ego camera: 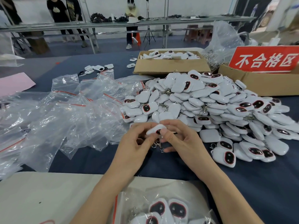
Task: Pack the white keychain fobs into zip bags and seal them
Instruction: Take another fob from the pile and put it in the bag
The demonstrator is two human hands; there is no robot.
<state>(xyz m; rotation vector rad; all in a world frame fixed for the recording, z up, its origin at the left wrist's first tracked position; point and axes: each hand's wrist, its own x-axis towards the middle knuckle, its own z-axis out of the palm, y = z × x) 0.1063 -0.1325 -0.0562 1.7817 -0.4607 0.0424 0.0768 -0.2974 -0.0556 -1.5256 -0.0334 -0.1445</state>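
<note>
Hands are meeting above the tabletop [90, 160], the left hand [137, 143] and right hand [179, 139] both pinching one white fob [155, 128], its clip [158, 145] dangling below. The fob is hovering just in front of the pile [210, 107], with empty zip bags [64, 113] lying to the left and a filled bag [161, 209] sitting nearest the person.

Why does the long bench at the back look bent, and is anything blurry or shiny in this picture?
Head view: the wide-angle lens bows the far bench and stretches the edges; the light is even, with only soft shadows; white glare streaks the empty zip bags; the fob held between the left hand and right hand looks slightly soft, as do the frame's corners.
</note>
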